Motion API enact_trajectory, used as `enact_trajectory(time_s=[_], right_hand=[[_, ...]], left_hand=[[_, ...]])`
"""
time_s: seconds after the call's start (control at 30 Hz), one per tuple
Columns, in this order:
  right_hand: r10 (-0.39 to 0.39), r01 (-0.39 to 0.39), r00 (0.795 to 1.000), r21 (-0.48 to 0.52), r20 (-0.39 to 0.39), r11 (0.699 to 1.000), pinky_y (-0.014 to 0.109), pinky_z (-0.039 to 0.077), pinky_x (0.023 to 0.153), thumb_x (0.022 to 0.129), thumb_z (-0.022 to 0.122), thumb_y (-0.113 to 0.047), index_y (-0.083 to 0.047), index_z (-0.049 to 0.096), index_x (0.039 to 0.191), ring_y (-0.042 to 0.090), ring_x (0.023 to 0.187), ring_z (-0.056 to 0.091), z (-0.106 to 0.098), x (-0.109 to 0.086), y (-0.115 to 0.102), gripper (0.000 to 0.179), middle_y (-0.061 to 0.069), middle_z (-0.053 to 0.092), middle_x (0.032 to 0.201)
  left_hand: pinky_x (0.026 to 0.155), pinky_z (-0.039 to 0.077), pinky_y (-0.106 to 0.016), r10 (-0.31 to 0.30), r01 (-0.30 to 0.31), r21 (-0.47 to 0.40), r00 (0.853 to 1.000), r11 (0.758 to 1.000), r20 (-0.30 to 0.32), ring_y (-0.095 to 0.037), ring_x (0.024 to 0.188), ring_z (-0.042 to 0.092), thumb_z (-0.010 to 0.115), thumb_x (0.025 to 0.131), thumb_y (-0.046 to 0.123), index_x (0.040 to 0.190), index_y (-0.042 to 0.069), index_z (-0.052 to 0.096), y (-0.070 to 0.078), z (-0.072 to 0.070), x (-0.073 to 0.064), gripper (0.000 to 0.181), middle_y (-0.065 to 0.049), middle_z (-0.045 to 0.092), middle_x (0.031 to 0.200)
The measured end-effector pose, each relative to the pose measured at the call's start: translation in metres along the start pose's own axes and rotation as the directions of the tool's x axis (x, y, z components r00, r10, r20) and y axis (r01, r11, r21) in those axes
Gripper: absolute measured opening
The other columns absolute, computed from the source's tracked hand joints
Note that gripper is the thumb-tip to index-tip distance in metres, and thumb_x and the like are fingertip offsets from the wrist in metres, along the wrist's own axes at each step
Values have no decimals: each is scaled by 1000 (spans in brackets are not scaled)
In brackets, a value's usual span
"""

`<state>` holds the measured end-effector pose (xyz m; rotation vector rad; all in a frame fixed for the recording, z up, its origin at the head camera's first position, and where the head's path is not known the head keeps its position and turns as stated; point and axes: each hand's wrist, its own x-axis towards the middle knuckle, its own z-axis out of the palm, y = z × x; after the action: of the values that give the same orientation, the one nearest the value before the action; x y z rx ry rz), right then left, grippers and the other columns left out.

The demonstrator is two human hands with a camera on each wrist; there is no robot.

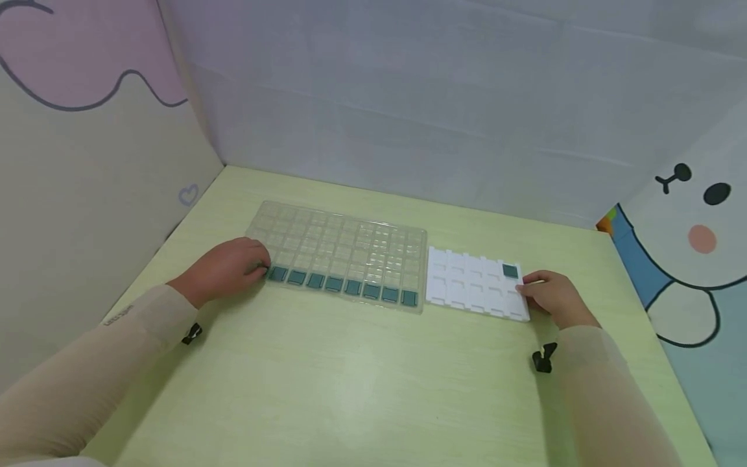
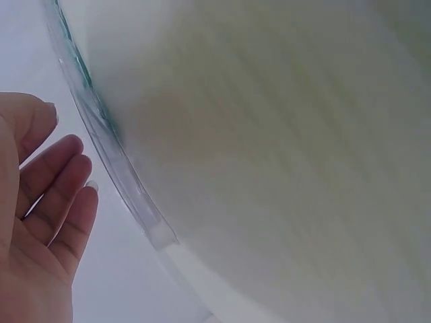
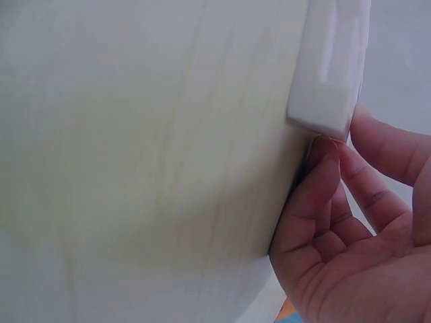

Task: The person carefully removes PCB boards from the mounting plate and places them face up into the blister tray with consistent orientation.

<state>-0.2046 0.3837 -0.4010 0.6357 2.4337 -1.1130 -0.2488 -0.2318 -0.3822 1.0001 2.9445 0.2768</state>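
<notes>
A clear plastic tray (image 1: 344,243) with many pockets lies on the table, its near row holding several small dark teal squares (image 1: 334,284). My left hand (image 1: 224,269) is at the tray's near left corner, fingertips beside the leftmost square. In the left wrist view, the left fingers (image 2: 71,195) are relaxed and apart, with nothing seen between them. To the right lies a white compartment tray (image 1: 467,288) with one teal square (image 1: 510,271) in its far right pocket. My right hand (image 1: 551,295) grips that tray's right edge, thumb on its rim and fingers curled beside it.
Both trays lie close together on a pale wooden table (image 1: 350,389). A pale wall (image 1: 408,117) rises behind, with painted panels at the left and right sides. A black clip (image 1: 545,358) hangs at the right cuff, another at the left (image 1: 191,333).
</notes>
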Motion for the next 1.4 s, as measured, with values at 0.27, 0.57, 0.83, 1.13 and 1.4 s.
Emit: enact_trajectory(time_s=[0.27, 0.57, 0.83, 1.13, 1.4], right_hand=[[-23, 23, 1000, 11, -2, 1000, 43, 40, 88, 102, 63, -27, 0, 51, 141, 33, 107, 48, 0, 0, -2, 49, 22, 49, 134], [-22, 22, 1000, -8, 1, 1000, 43, 40, 88, 103, 62, -28, 1, 50, 142, 34, 108, 48, 0, -1, -3, 50, 23, 49, 135], [-8, 8, 1000, -6, -1, 1000, 44, 40, 88, 102, 63, -28, 0, 50, 143, 34, 108, 48, 0, 1, -2, 51, 23, 49, 134], [12, -12, 1000, -7, 11, 1000, 45, 40, 88, 103, 62, -29, -1, 50, 143, 34, 109, 47, -2, 1, -2, 50, 22, 50, 131], [2, -2, 1000, -11, 11, 1000, 45, 39, 88, 103, 62, -28, 0, 51, 142, 34, 109, 47, -1, 2, -1, 50, 22, 50, 131]], left_hand=[[92, 53, -45, 17, -17, -18, 1000, 1000, -18, -23, 100, 63, 75, 93, 9, 98, 12, 74, 12, -2, 6, 6, 1, 69, 103], [93, 52, -44, 49, -49, -9, 998, 999, -28, -23, 101, 63, 74, 94, 11, 100, 12, 73, 28, -11, 18, 6, 1, 68, 104], [93, 52, -44, 99, -99, 2, 995, 995, -15, -23, 102, 64, 72, 96, 12, 105, 10, 74, 45, -16, 34, 10, -1, 69, 106], [91, 54, -42, 177, -178, -11, 982, 984, -69, -22, 101, 65, 72, 95, 11, 105, 9, 74, 62, -17, 49, 10, 0, 70, 106], [90, 54, -40, 215, -218, -18, 971, 976, -100, -21, 101, 64, 72, 95, 13, 106, 10, 73, 81, -21, 58, 12, 1, 69, 108]])
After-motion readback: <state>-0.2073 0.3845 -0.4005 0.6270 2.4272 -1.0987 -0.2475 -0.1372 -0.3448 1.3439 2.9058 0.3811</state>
